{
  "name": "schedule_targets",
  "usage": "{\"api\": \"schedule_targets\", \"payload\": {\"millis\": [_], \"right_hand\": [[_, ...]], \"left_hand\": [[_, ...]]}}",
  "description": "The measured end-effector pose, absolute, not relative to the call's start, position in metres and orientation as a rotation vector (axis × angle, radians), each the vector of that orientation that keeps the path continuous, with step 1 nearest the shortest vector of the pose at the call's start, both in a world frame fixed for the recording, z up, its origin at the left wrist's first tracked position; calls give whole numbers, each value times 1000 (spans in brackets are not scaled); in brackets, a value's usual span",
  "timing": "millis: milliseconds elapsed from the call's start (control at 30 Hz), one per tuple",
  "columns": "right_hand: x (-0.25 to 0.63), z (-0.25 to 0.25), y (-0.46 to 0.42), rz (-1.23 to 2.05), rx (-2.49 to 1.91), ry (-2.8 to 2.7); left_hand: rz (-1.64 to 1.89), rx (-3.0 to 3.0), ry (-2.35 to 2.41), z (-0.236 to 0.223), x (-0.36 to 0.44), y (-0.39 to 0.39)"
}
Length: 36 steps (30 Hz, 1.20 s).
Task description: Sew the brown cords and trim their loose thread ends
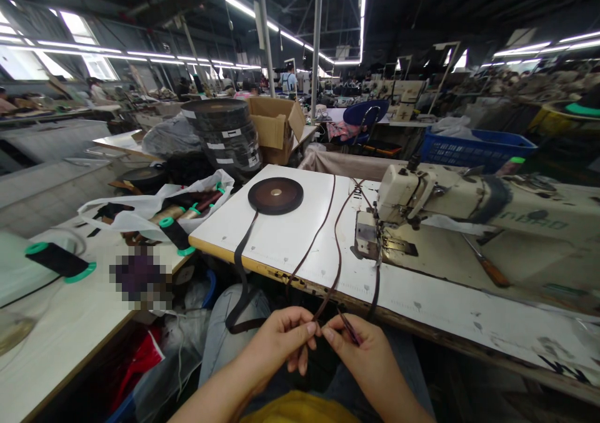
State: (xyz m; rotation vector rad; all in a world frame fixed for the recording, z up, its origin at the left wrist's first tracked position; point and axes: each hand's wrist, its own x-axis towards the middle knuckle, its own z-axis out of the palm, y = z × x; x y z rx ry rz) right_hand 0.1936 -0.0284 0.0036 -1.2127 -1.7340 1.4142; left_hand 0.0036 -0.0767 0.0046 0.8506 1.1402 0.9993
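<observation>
My left hand (280,342) and my right hand (360,354) meet in front of my lap, below the table edge. Both pinch a thin dark brown cord (338,248) that runs up over the white sewing table (290,235) toward the cream sewing machine (422,192). My right hand also grips a small pair of snips or a similar slim tool (349,329). A flat roll of dark brown tape (275,195) lies on the table, its loose end (240,273) hanging over the edge toward my knee.
A side table at the left holds black thread cones with green ends (59,260), a white plastic bag of spools (154,207) and stacked black tape rolls (225,135). A cardboard box (274,126) and a blue crate (473,148) stand behind. A screwdriver (487,267) lies by the machine. People work far back.
</observation>
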Motion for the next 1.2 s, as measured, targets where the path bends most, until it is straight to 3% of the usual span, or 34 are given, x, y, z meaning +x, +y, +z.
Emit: {"api": "schedule_targets", "payload": {"millis": [433,833,1200], "right_hand": [[180,-15,-31,1668,-1116,-1629],[208,-1,-27,543,-973,-2126],[203,5,-27,302,-821,-2234]], "left_hand": [[1045,770,1184,0,6,-77],[1093,553,987,7,8,-80],[1014,580,943,6,10,-84]]}}
